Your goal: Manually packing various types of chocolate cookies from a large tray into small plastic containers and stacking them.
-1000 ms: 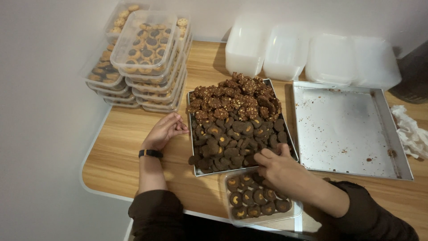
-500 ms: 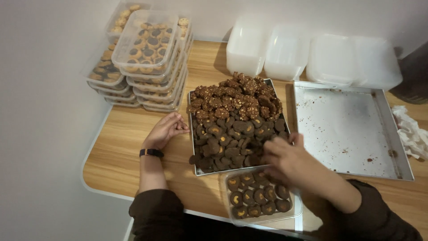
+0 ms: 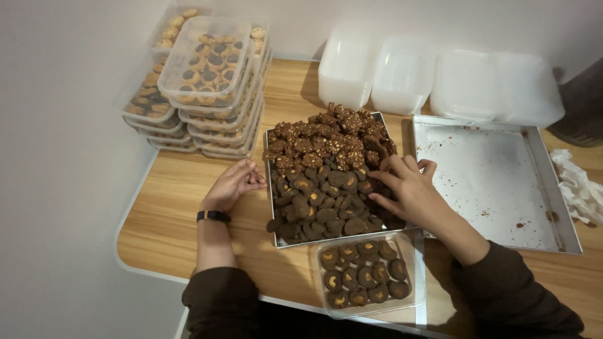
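Cookies [image 3: 326, 182], dark and heaped, fill the metal tray [image 3: 271, 188] mid-table; my right hand [image 3: 408, 191] lies on them, fingers spread, clamped on nothing I can see. My left hand [image 3: 233, 183] rests loosely curled beside the tray's left edge, and a clear box [image 3: 411, 276] of cookies sits just in front.

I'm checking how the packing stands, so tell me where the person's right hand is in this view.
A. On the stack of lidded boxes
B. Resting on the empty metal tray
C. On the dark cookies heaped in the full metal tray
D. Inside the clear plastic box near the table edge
C: the right hand lies with its fingers spread over the dark brown cookies in the full square metal tray, beside the empty crumb-speckled metal tray.
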